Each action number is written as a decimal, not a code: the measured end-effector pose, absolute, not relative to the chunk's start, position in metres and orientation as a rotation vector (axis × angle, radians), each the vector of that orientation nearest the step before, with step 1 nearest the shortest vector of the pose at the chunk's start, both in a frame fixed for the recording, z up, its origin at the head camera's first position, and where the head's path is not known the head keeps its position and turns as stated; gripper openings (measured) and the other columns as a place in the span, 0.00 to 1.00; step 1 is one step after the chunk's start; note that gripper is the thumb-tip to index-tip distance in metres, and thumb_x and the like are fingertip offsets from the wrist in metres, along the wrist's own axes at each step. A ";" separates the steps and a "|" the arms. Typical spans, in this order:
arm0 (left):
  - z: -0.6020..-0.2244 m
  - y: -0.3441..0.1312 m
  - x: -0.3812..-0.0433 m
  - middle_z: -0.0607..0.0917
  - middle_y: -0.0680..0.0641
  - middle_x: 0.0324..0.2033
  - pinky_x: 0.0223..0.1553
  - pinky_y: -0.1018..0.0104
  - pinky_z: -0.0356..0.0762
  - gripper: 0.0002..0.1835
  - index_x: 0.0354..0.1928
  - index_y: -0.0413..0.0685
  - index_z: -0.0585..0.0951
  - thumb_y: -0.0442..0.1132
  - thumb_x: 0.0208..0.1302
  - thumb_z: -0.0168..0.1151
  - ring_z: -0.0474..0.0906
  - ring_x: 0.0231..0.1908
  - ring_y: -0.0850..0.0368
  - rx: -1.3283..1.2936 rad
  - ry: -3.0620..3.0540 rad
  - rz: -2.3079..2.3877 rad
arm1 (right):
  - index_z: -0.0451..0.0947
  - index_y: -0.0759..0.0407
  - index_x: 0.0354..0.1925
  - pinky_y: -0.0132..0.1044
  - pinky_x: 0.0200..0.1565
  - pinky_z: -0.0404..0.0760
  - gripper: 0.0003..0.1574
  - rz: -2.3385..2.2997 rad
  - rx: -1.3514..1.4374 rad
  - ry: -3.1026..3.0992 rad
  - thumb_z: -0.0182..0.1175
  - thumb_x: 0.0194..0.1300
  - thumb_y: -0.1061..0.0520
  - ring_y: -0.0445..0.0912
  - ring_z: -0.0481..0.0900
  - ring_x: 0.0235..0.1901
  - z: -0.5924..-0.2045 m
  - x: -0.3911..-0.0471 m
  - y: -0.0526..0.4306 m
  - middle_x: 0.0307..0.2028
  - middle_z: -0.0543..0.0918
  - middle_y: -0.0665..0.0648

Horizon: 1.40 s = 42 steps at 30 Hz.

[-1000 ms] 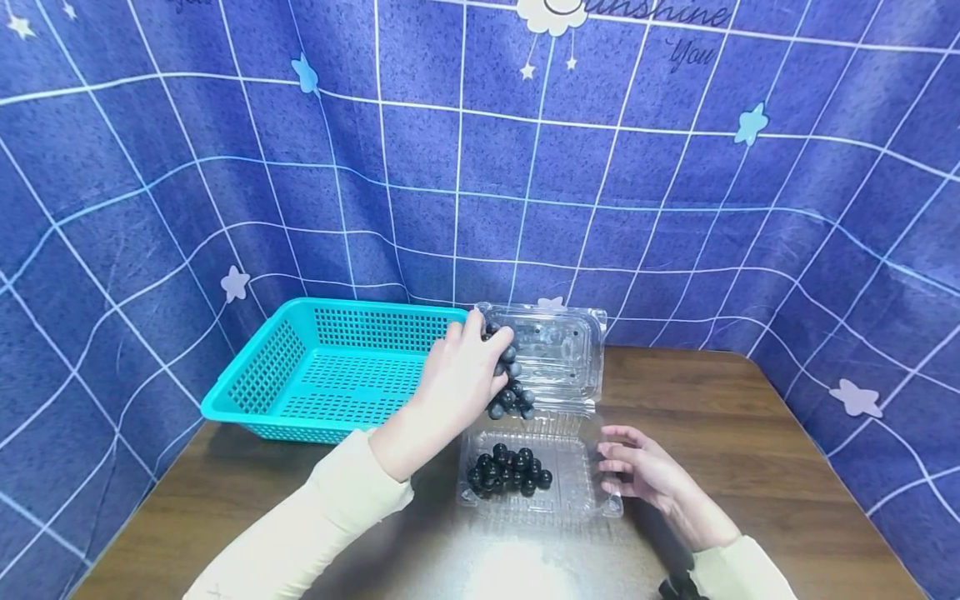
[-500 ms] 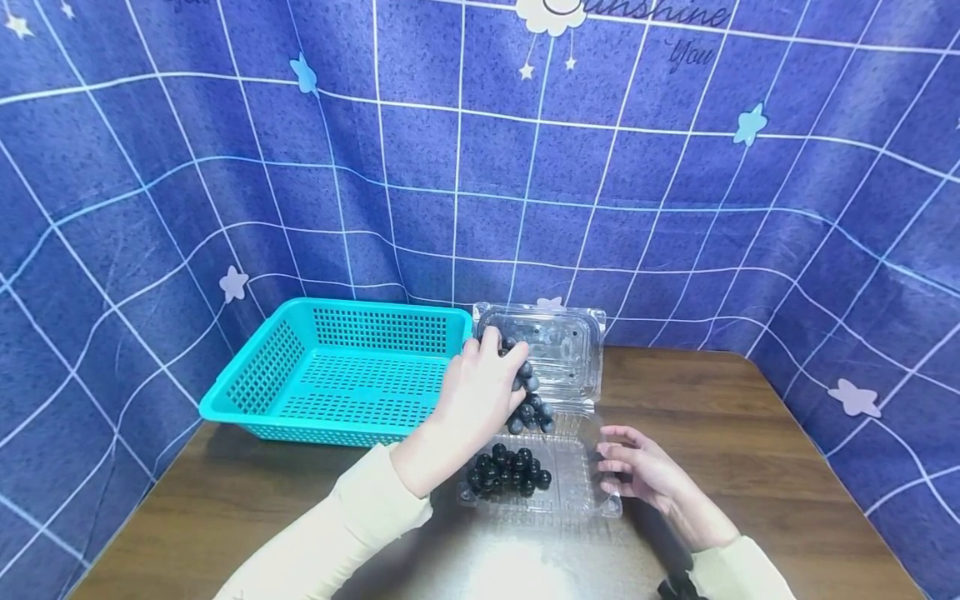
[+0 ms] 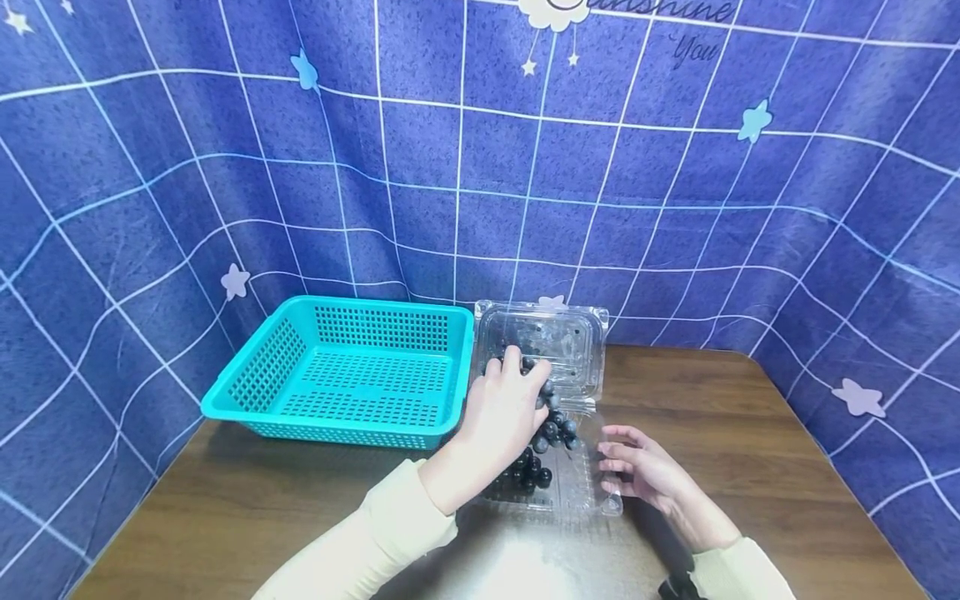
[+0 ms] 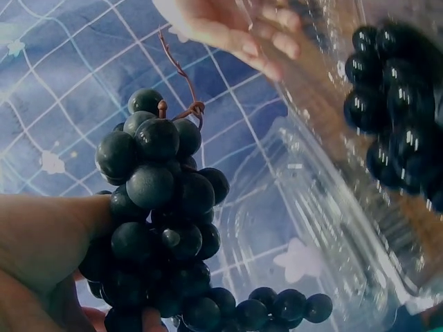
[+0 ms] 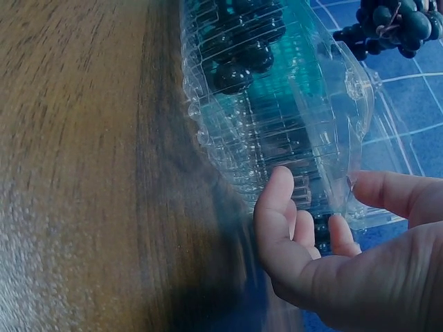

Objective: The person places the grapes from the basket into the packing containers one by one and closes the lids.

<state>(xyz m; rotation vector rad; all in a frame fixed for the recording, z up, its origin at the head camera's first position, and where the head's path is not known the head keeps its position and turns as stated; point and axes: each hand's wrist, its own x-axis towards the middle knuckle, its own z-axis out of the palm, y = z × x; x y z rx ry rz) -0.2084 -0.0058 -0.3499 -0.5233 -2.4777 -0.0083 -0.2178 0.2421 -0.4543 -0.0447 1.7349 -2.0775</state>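
A bunch of dark grapes (image 3: 553, 429) hangs in the grip of my left hand (image 3: 498, 417), over the back part of a clear plastic clamshell box (image 3: 577, 479). The left wrist view shows the held grapes (image 4: 149, 185) close up, with a thin brown stem sticking out at one end. Another bunch of shiny black grapes (image 3: 531, 477) lies in the left part of the box, partly covered by my left hand and forearm. My right hand (image 3: 648, 475) is at the box's right side, its loosely bent fingers (image 5: 277, 194) against the clear wall.
The box's lid (image 3: 577, 346) stands raised at the back, near the blue patterned cloth (image 3: 675, 217). Left of the box is a turquoise mesh basket (image 3: 337, 429). A wooden table (image 3: 690, 400) carries everything. A small black object (image 3: 677, 587) shows beside the right sleeve.
My left hand has moved right and toward the front with the bunch of grapes, from near the basket's edge to over the box. The right hand has stayed in place.
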 end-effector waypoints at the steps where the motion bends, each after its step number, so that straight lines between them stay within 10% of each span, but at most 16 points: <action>1: -0.351 -0.004 -0.208 0.73 0.44 0.42 0.18 0.67 0.72 0.27 0.49 0.59 0.73 0.59 0.50 0.68 0.74 0.28 0.54 -0.522 -2.487 -0.007 | 0.63 0.54 0.54 0.42 0.42 0.81 0.19 -2.075 -0.051 1.732 0.52 0.66 0.62 0.43 0.78 0.38 -0.454 -0.218 0.242 0.40 0.78 0.48; 42: -0.401 0.044 -0.211 0.73 0.45 0.40 0.16 0.65 0.73 0.27 0.52 0.62 0.74 0.58 0.49 0.69 0.76 0.29 0.52 -0.368 -2.769 -0.064 | 0.61 0.58 0.56 0.43 0.42 0.81 0.23 -2.071 -0.019 1.736 0.54 0.64 0.62 0.43 0.78 0.36 -0.456 -0.219 0.241 0.37 0.78 0.48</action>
